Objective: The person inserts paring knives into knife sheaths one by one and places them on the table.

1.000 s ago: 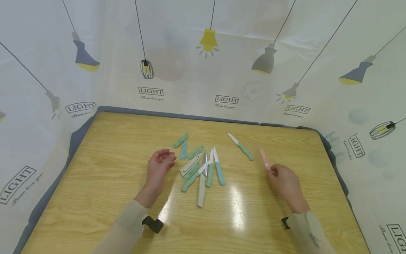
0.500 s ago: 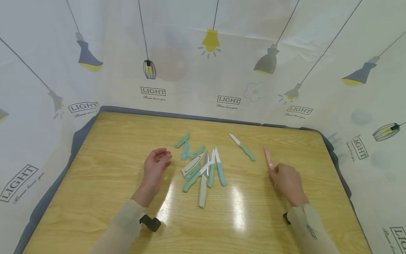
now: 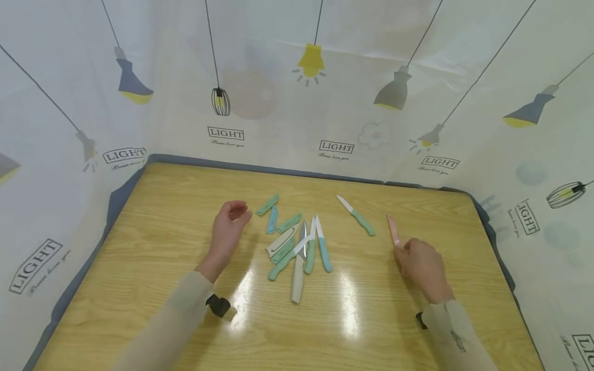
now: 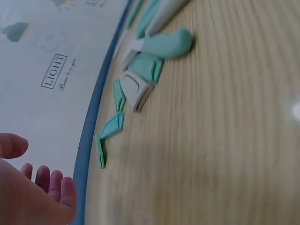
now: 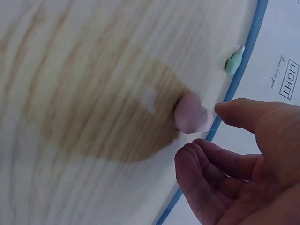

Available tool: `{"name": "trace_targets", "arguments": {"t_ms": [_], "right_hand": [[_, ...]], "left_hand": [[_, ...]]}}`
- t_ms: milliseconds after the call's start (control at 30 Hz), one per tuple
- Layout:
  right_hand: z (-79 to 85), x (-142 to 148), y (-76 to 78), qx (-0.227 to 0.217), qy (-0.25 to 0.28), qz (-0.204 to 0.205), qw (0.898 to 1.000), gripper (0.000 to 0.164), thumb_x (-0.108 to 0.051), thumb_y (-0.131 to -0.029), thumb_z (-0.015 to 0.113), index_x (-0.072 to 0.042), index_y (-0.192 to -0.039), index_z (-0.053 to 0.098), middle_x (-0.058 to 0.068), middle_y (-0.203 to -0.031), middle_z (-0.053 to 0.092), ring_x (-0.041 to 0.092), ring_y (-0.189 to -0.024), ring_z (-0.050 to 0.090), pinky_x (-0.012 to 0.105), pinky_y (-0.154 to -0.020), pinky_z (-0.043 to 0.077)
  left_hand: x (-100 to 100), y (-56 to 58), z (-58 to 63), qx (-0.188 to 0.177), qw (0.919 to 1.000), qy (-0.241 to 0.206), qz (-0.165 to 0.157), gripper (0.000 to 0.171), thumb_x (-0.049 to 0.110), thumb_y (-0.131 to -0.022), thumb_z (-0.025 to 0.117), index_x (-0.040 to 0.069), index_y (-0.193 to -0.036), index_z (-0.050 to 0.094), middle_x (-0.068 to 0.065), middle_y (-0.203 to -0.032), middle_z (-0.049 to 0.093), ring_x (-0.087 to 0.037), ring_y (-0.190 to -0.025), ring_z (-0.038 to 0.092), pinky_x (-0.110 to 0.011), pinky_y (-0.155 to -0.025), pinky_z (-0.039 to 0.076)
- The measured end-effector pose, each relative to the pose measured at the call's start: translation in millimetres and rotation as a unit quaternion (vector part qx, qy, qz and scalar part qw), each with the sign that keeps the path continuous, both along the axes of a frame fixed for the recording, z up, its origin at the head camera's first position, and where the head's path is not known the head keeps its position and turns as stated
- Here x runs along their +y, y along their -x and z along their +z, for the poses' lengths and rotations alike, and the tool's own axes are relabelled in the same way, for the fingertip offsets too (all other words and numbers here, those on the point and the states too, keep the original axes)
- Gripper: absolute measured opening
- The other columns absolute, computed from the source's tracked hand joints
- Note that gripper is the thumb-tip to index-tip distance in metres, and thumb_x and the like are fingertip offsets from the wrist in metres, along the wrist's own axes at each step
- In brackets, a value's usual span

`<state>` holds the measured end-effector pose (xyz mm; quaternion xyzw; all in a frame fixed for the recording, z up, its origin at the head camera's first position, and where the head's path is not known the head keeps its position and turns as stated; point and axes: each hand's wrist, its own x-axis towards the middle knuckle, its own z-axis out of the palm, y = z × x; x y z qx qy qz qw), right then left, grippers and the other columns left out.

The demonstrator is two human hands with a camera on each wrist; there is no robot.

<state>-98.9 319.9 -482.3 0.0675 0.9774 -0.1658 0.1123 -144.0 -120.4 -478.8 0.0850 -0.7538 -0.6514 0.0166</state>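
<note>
A pink knife (image 3: pixel 392 228) in its sheath lies on the right of the table. My right hand (image 3: pixel 421 265) is over its handle end; in the right wrist view thumb and fingers stand apart, with the pink handle (image 5: pixel 187 114) just beyond them. My left hand (image 3: pixel 227 232) hovers left of the loose sheaths, fingers softly bent, holding nothing. Nearest to it are a green sheath (image 3: pixel 267 205) and a blue sheath (image 3: pixel 272 220). A cream sheath (image 3: pixel 281 242) lies closer, between two more green ones.
Several bare knives lie mid-table: a cream-handled knife (image 3: pixel 297 283), a blue-handled knife (image 3: pixel 326 255) and green-handled ones, some overlapping. Another green-handled knife (image 3: pixel 362 221) lies apart, toward the back. A printed curtain (image 3: pixel 278 103) surrounds the wooden table (image 3: pixel 139 288).
The pink knife, blurred in my right fingers a second ago, now lies still, and those fingers have parted from it. My left hand has drifted away toward the back of the table.
</note>
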Motion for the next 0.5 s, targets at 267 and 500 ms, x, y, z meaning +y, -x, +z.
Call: {"name": "trace_targets", "arguments": {"t_ms": [267,500], "right_hand": [[6.7,0.7,-6.3,0.026,-0.017,-0.023,0.999,0.062,-0.046,-0.099,0.04,0.008,-0.125,0.055,0.025,-0.11,0.057,0.035,-0.09,0.058,0.051,-0.071,0.051],[16.5,-2.9,-14.4,0.037,-0.022,-0.019,0.999,0.064,-0.051,-0.099,0.038,0.004,-0.128,0.055,0.025,-0.12,0.054,0.04,-0.097,0.058,0.052,-0.072,0.051]], "left_hand": [[6.2,29.4,3.0,0.032,0.9777,0.19,-0.083,0.049,0.026,-0.095,0.058,0.003,-0.138,0.047,-0.013,-0.134,0.046,-0.03,-0.124,0.043,-0.044,-0.103,0.04],[14.1,54.9,-0.3,0.017,0.9354,0.321,-0.147,0.058,0.03,-0.096,0.055,0.001,-0.144,0.04,-0.02,-0.144,0.038,-0.035,-0.13,0.039,-0.048,-0.109,0.034]]}}
